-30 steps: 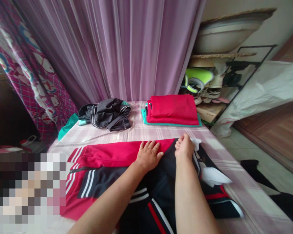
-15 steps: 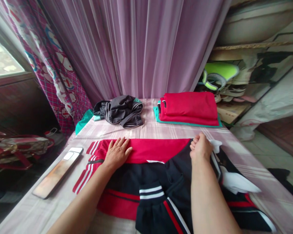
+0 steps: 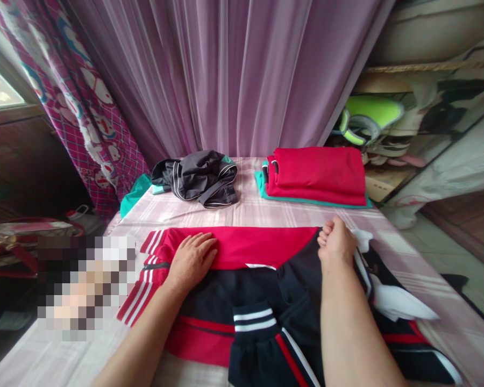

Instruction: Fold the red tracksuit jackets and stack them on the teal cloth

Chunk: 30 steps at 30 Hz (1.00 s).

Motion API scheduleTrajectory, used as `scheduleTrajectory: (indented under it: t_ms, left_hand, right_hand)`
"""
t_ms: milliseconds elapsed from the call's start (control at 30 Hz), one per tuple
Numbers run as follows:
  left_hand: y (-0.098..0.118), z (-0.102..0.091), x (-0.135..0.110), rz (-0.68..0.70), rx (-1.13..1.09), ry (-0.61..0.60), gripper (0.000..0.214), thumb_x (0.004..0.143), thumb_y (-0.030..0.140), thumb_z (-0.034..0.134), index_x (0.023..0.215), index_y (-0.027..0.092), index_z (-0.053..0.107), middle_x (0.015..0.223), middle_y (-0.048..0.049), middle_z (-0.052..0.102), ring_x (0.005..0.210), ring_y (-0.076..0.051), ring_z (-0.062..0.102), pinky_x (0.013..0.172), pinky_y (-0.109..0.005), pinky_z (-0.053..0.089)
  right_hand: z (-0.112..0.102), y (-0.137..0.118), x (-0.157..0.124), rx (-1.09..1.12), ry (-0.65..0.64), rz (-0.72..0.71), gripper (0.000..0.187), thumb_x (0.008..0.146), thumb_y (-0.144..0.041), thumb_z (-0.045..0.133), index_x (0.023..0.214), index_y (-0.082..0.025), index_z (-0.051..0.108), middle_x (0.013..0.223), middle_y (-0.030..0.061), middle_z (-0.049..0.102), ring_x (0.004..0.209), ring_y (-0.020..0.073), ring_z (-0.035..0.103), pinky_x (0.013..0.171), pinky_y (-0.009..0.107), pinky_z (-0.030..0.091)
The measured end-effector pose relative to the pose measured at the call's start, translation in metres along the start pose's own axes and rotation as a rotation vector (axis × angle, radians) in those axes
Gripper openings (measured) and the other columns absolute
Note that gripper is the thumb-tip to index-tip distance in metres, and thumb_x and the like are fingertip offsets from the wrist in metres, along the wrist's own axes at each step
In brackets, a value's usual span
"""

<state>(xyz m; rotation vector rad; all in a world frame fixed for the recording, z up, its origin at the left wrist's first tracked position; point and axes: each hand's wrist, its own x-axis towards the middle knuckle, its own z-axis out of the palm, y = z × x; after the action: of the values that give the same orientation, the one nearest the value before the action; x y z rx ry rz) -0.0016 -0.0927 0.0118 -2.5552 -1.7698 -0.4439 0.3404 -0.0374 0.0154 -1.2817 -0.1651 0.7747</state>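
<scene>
A red and black jacket [image 3: 258,293] with white-striped cuffs lies partly folded across the near part of the table. My left hand [image 3: 193,260] rests flat on its red section, close to the striped red edge on the left, fingers stretched out. At the jacket's far right edge, my right hand [image 3: 336,242] is closed, pinching the black fabric at the corner of the red panel. One black sleeve with a white-striped cuff [image 3: 254,320] points toward me between my forearms. White cloth [image 3: 403,302] sticks out to the right of my right wrist.
Folded red clothing [image 3: 318,174] is stacked over a green piece at the back right. A crumpled dark garment [image 3: 204,177] lies at the back left. Purple curtains [image 3: 242,75] hang behind the checked tablecloth [image 3: 242,217]. Pixelation covers an area at the left edge.
The view has shifted slightly. My left fingers lie a little closer together on the red fabric. My right hand keeps its grip, and the jacket looks much the same.
</scene>
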Motion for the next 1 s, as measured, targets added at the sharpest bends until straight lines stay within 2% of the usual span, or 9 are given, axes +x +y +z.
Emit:
scheduleTrajectory:
  t_ms: [100, 200, 467, 667, 733, 833, 900, 933, 1000]
  left_hand:
    - [-0.015, -0.005, -0.005, -0.181, 0.145, 0.050, 0.036, 0.096, 0.032, 0.044, 0.120, 0.022, 0.069, 0.133, -0.0098, 0.066, 0.125, -0.030, 0.059, 0.112, -0.054, 0.038]
    - [-0.032, -0.011, -0.009, -0.269, 0.207, 0.075, 0.036, 0.097, 0.030, 0.040, 0.118, 0.023, 0.069, 0.134, -0.0079, 0.066, 0.126, -0.027, 0.059, 0.111, -0.050, 0.038]
    - [-0.033, -0.014, -0.006, -0.214, 0.148, 0.020, 0.041, 0.097, 0.032, 0.036, 0.115, 0.021, 0.071, 0.121, -0.0082, 0.073, 0.110, -0.025, 0.067, 0.103, -0.040, 0.046]
    - [-0.029, -0.017, -0.007, -0.216, 0.164, 0.033, 0.041, 0.097, 0.037, 0.037, 0.111, 0.022, 0.073, 0.117, -0.0082, 0.075, 0.108, -0.027, 0.067, 0.100, -0.045, 0.047]
    - [-0.028, -0.018, -0.006, -0.212, 0.163, 0.023, 0.042, 0.097, 0.037, 0.036, 0.111, 0.021, 0.073, 0.117, -0.0090, 0.074, 0.109, -0.028, 0.067, 0.101, -0.046, 0.046]
    - [-0.026, -0.018, -0.005, -0.212, 0.178, 0.037, 0.043, 0.097, 0.036, 0.035, 0.110, 0.021, 0.073, 0.115, -0.0102, 0.075, 0.108, -0.029, 0.067, 0.100, -0.046, 0.046]
    - [-0.026, -0.016, -0.005, -0.209, 0.181, 0.057, 0.042, 0.096, 0.036, 0.036, 0.109, 0.022, 0.073, 0.114, -0.0103, 0.075, 0.108, -0.029, 0.067, 0.100, -0.046, 0.046]
    - [-0.026, -0.016, -0.005, -0.207, 0.182, 0.064, 0.042, 0.096, 0.036, 0.036, 0.108, 0.022, 0.073, 0.114, -0.0102, 0.075, 0.108, -0.029, 0.067, 0.100, -0.046, 0.046]
    - [-0.027, -0.014, -0.005, -0.204, 0.186, 0.068, 0.042, 0.096, 0.036, 0.036, 0.109, 0.022, 0.073, 0.114, -0.0102, 0.075, 0.109, -0.028, 0.067, 0.100, -0.045, 0.046]
  right_hand:
    - [-0.001, 0.000, 0.002, -0.005, 0.002, 0.005, 0.025, 0.080, -0.028, 0.057, 0.060, -0.021, 0.043, 0.042, -0.0108, 0.035, 0.033, 0.0032, 0.028, 0.030, 0.014, 0.015]
    - [-0.001, 0.001, 0.003, -0.002, -0.008, 0.003, 0.026, 0.080, -0.030, 0.058, 0.061, -0.021, 0.044, 0.042, -0.0113, 0.034, 0.033, 0.0031, 0.027, 0.029, 0.014, 0.015]
    - [-0.003, -0.001, 0.006, 0.022, -0.003, -0.010, 0.028, 0.082, -0.029, 0.058, 0.060, -0.022, 0.042, 0.044, -0.0113, 0.033, 0.033, 0.0039, 0.027, 0.029, 0.014, 0.016]
    - [-0.007, -0.005, 0.010, 0.021, 0.098, -0.128, 0.026, 0.079, -0.031, 0.058, 0.059, -0.022, 0.042, 0.042, -0.0109, 0.035, 0.033, 0.0040, 0.028, 0.029, 0.015, 0.018]
    - [-0.003, -0.001, 0.002, -0.071, -0.028, -0.169, 0.026, 0.076, -0.034, 0.063, 0.060, -0.021, 0.048, 0.042, -0.0097, 0.040, 0.035, 0.0043, 0.033, 0.031, 0.014, 0.022]
    - [0.004, 0.011, -0.013, -0.319, -0.486, -0.101, 0.025, 0.064, -0.032, 0.077, 0.060, -0.018, 0.057, 0.047, -0.0057, 0.055, 0.038, 0.0058, 0.044, 0.034, 0.014, 0.031]
    - [0.007, 0.019, -0.018, -0.461, -0.683, -0.044, 0.023, 0.059, -0.026, 0.081, 0.061, -0.018, 0.060, 0.052, -0.0031, 0.062, 0.041, 0.0077, 0.051, 0.036, 0.015, 0.036]
    - [0.007, 0.023, -0.017, -0.494, -0.689, -0.037, 0.020, 0.060, -0.024, 0.080, 0.062, -0.018, 0.062, 0.054, -0.0021, 0.064, 0.043, 0.0086, 0.054, 0.036, 0.015, 0.037]
    - [0.005, 0.027, -0.010, -0.490, -0.557, -0.059, 0.013, 0.065, -0.023, 0.076, 0.063, -0.018, 0.064, 0.056, -0.0011, 0.066, 0.045, 0.0098, 0.057, 0.037, 0.015, 0.038]
